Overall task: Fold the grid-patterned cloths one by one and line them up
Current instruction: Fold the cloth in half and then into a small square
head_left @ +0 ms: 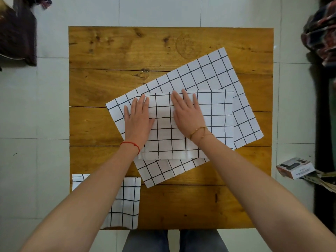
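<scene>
Hands first: your left hand (138, 119) and right hand (187, 113) both lie flat, fingers straight and together, palms pressing down on the half-folded cloth (214, 115). Neither hand grips anything. Your left hand rests at that cloth's left edge, partly over the cloth beneath it; your right hand sits just beside it, nearer the cloth's centre.

The half-folded cloth lies square to the table (109, 51), right of the table's centre, its near edge toward you. Under it lies an unfolded cloth (205, 70), spread flat and turned at an angle, one corner pointing toward the far right corner of the table, another toward the near edge.

A folded cloth (129, 200) sits at the near left corner of the table, its near and left sides close to the table's edges; your left forearm crosses over it.

A red string circles your left wrist and thin gold bracelets your right. Off the table, on the tiled floor at the right, stands a small cardboard box (294, 170).
</scene>
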